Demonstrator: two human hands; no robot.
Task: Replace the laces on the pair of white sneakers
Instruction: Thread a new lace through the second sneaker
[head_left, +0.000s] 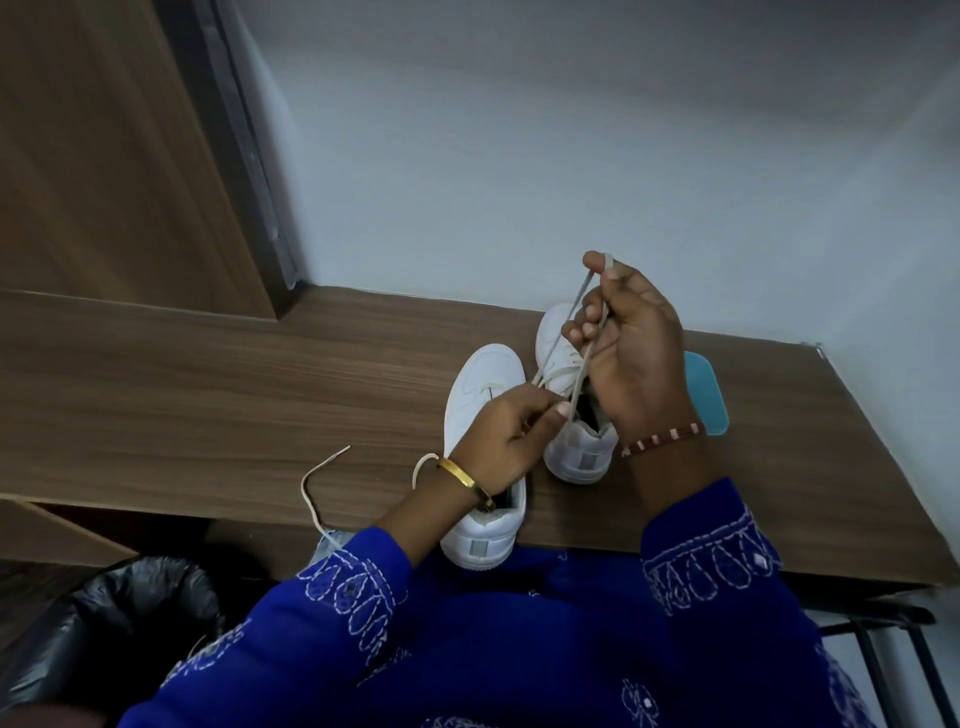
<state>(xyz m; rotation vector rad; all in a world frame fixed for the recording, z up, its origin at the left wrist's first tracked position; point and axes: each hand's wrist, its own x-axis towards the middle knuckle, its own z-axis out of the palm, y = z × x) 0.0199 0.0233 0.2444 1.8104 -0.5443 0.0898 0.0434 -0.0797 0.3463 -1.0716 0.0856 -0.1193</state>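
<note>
— Where are the sneakers?

— Both stand on the wooden desk (260, 384), right of the frame's centre, toes pointing away. The right sneaker (569, 410) sits a little farther up the frame; the left sneaker (480, 415) is just beside it, its heel at the desk's near edge.

— And the lace?

— A pale lace (563, 325) rises in two strands from the right sneaker's eyelets. The right hand (631, 348) is raised above that shoe, fingers curled round both strands, one end pinched at the fingertips. The left hand (506, 436) is over the left sneaker and pinches the same lace low, near the eyelets, between thumb and forefinger.

— Anything else lying about?

— A loose lace (314, 483) curls on the desk lower left of the shoes and trails over the edge. A light blue flat object (709, 395) shows behind the right wrist.

— Any brand or writing?

— None readable; each heel shows only a grey tab. A gold bangle (465, 480) is on the left wrist, a beaded bracelet (662, 439) on the right, and a black bag (130, 613) sits at lower left.
</note>
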